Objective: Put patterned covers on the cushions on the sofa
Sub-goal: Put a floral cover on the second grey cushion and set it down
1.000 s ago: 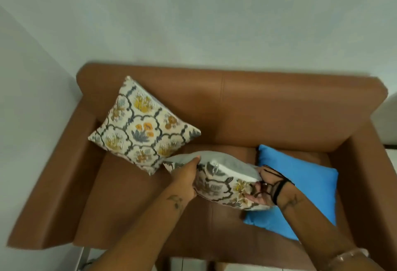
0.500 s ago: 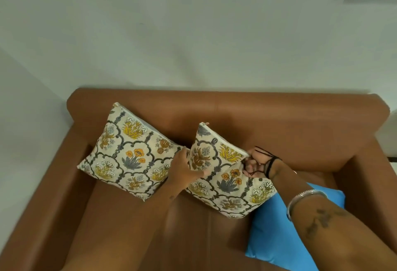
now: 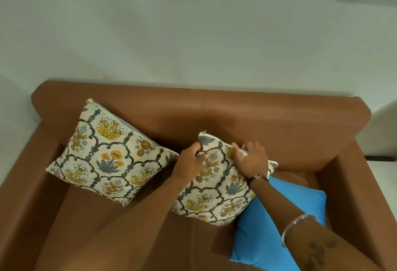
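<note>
A floral patterned cushion [image 3: 107, 154] leans on one corner against the brown sofa's backrest [image 3: 279, 124] at the left. A second patterned cushion [image 3: 212, 197] stands on a corner in the middle of the seat, against the backrest. My left hand [image 3: 190, 161] grips its upper left edge. My right hand [image 3: 251, 159] rests on its upper right edge, fingers curled over the fabric. A plain blue cushion [image 3: 264, 234] lies flat on the seat at the right, partly under the second patterned cushion and my right forearm.
The sofa has thick armrests, the left armrest [image 3: 28, 195] and the right armrest [image 3: 361, 184]. A pale wall [image 3: 193, 34] rises behind the backrest. Brown seat leather [image 3: 86, 227] shows in front of the left cushion.
The second patterned cushion went from lying flat in both hands to standing on its corner against the backrest. Both hands shifted to its top edges.
</note>
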